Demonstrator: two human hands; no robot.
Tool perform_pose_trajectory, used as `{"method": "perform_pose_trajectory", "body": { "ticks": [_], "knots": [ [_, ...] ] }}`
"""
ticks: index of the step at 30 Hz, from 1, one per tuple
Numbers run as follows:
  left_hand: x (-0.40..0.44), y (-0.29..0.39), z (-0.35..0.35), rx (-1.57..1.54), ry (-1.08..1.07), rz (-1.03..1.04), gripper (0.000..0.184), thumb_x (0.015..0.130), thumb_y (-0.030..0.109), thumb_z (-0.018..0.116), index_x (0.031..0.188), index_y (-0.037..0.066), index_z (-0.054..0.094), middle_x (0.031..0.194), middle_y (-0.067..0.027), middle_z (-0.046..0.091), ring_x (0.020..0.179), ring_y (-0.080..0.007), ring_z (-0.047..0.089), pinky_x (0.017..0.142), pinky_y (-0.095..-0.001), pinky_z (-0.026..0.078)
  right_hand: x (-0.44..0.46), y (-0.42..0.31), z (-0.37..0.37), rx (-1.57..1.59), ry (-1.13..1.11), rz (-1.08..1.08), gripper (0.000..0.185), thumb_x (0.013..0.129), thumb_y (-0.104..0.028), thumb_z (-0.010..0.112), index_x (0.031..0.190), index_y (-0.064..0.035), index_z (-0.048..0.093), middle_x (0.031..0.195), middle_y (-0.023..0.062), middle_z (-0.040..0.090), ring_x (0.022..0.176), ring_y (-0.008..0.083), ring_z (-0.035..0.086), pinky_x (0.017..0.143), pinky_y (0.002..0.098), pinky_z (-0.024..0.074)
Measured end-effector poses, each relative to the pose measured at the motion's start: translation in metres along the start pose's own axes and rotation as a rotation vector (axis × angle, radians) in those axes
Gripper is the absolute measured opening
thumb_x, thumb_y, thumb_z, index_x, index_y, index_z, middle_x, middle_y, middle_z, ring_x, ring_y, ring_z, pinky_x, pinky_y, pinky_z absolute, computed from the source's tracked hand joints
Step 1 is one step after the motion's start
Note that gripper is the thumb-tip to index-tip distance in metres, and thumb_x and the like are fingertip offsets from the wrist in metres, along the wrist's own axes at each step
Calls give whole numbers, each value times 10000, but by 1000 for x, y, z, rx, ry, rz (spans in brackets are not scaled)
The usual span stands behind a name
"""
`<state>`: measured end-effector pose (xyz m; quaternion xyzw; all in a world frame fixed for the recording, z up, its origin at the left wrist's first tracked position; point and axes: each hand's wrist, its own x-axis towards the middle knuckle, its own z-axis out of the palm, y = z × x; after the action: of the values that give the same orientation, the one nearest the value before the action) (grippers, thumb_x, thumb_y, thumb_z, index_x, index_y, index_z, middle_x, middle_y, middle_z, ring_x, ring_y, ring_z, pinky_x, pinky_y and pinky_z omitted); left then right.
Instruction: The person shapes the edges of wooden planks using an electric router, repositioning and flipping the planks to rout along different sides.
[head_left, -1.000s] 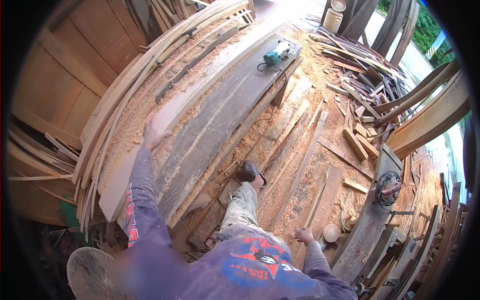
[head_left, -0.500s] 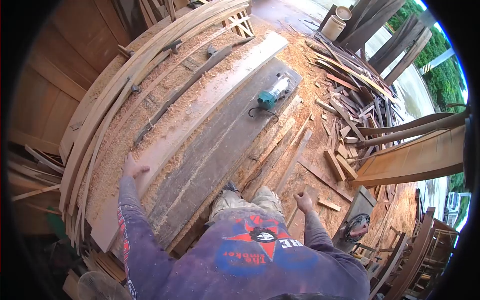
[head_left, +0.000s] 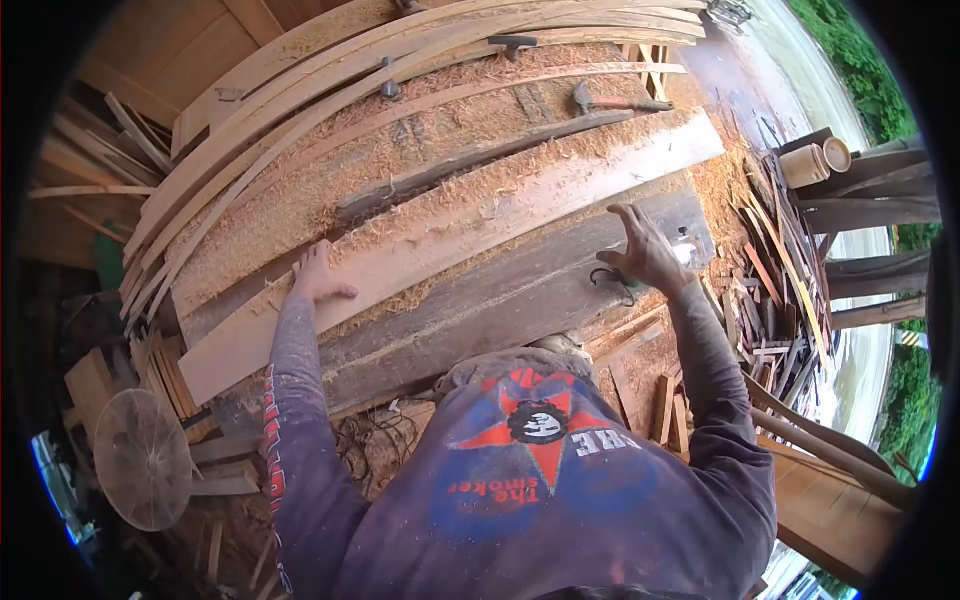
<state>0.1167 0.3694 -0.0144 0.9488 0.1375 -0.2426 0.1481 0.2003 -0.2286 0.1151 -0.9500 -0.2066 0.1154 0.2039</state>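
Pale plank (head_left: 470, 228) — partly under left hand (head_left: 320, 278)

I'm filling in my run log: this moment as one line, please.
left hand: on pale board | right hand: open, over dark plank | hammer: lying beyond pale board

A hand could pass along the top of the pale plank (head_left: 470, 225) between the left hand (head_left: 322, 278), which blocks its left part, and the right hand (head_left: 648, 250), which reaches toward its near edge farther right; whether those fingers touch it is unclear. Beyond the plank, loose shavings (head_left: 450, 210) and a dark strip (head_left: 480, 156) lie in the way, with a hammer (head_left: 620, 103) at the strip's right end. Farther still, long curved strips (head_left: 330, 105) form a barrier. Nearer, the dark board (head_left: 450, 318) offers passage toward the right, until the black cord (head_left: 622, 292) and a partly hidden tool (head_left: 690, 246) obstruct it.
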Motion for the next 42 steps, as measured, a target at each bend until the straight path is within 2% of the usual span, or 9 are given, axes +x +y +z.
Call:
{"method": "perform_pose_trajectory", "body": {
  "ticks": [2,7,11,18,22,26,30,37,42],
  "knots": [
    [20,-11,4,71,-49,5,1350,453,519,975,1576,92,360,1581,-207,417,1496,-393,345,1230,-591,202,71,23,-9,-125,-85,-218,956,702,-260,925,1483,-35,422,1495,227,459,1408,435,423,1173,488,377],
    [61,1,-23,-92,-337,-93,1262,519,563,953,1531,20,431,1609,-258,361,1469,-432,388,1232,-550,269,210,40,0,-545,-665,-289,1261,607,-280,984,1613,-50,259,1616,270,320,1521,450,273,1261,576,224],
    [55,17,-32,-91,-392,27,1223,549,528,962,1491,-52,439,1593,-278,353,1456,-443,393,1205,-465,363,233,47,9,-400,-589,-308,1311,586,-217,990,1635,-89,215,1597,292,312,1529,465,246,1278,593,189],
    [57,15,-24,24,-309,83,1086,553,524,971,1376,-41,542,1430,-251,508,1352,-387,496,1127,-446,435,226,82,29,-212,-304,-495,1213,580,-199,959,1606,-123,317,1437,220,448,1361,441,433,1161,527,386],
    [85,15,-38,-151,-427,-1,928,526,537,981,1182,-37,664,1206,-219,651,1163,-344,619,970,-409,506,225,78,26,-171,-345,-362,1148,582,-180,954,1565,-124,364,1392,201,465,1321,411,459,1134,533,405],
    [81,22,-48,-148,-457,5,861,534,539,982,1112,-12,660,1169,-191,640,1136,-336,612,962,-421,498,227,75,23,-125,-359,-293,1168,521,-152,969,1534,-129,389,1336,201,475,1291,411,468,1105,500,432],
    [20,41,-64,-115,-198,70,695,585,449,977,1013,24,631,1080,-157,611,1070,-346,592,953,-442,474,191,71,16,-236,-140,-406,1050,597,-173,944,1511,-132,430,1238,177,496,1219,392,497,1059,517,440],
    [-84,71,-44,39,157,49,534,683,265,906,1065,22,624,1133,-155,574,1099,-388,545,960,-475,448,125,64,-7,-268,-12,-321,862,729,-143,873,1489,-124,467,1311,171,507,1189,383,504,1032,506,427],
    [-138,98,-35,107,59,-53,591,677,193,886,1166,15,606,1208,-218,552,1197,-420,516,1062,-508,392,102,59,-22,-395,-91,-258,800,773,-123,816,1493,-94,466,1572,218,395,1498,402,339,1257,544,234]
  ]
}}
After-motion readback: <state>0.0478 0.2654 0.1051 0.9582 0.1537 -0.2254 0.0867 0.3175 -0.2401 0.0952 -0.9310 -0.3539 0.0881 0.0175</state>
